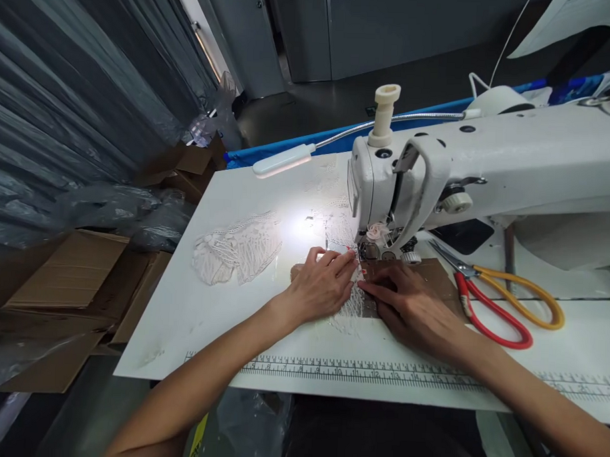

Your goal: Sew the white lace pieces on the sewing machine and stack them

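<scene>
A white sewing machine (527, 156) stands on the right of the table, its needle area just beyond my hands. Under both hands lies a strip of white lacy fabric (351, 313), running toward the presser foot. My left hand (323, 282) rests flat on the lace, fingers stretched toward the needle. My right hand (407, 299) lies just right of the lace, over a brown plate (438, 280); its index finger points at the lace's edge, while the other fingers are partly hidden. Another piece of white lace (239, 246) lies crumpled on the left side of the table.
Scissors (497, 295) with red and yellow handles lie right of my right hand. A lamp (283, 161) on a bendy neck lights the white table (171, 330). A printed ruler (350, 371) runs along the front edge. Cardboard boxes (68, 267) stand on the left.
</scene>
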### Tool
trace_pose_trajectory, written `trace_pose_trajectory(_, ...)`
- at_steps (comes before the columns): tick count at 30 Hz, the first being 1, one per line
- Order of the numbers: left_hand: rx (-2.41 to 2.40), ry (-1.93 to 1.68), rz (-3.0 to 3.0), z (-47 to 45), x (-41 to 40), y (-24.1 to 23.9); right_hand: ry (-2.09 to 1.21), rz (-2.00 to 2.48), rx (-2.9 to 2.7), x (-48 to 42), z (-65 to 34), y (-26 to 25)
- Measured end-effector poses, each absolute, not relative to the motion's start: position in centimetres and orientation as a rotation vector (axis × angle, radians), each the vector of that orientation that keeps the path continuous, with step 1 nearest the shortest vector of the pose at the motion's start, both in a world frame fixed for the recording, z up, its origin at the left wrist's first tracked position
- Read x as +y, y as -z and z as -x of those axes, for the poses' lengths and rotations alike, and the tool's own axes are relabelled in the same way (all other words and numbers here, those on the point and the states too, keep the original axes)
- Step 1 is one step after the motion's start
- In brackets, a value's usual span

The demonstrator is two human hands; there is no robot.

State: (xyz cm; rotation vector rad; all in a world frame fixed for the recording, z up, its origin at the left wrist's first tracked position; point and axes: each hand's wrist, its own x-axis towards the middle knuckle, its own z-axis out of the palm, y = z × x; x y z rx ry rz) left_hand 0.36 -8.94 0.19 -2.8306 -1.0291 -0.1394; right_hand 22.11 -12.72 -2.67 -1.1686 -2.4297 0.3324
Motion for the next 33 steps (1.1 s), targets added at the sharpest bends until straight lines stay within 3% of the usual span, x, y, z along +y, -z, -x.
trace_pose_trajectory(33, -1.067, 0.237, 2.934, -0.2, -7.6, 0.2, -0.21, 1.237, -2.351, -12.6, -21.5, 3.2)
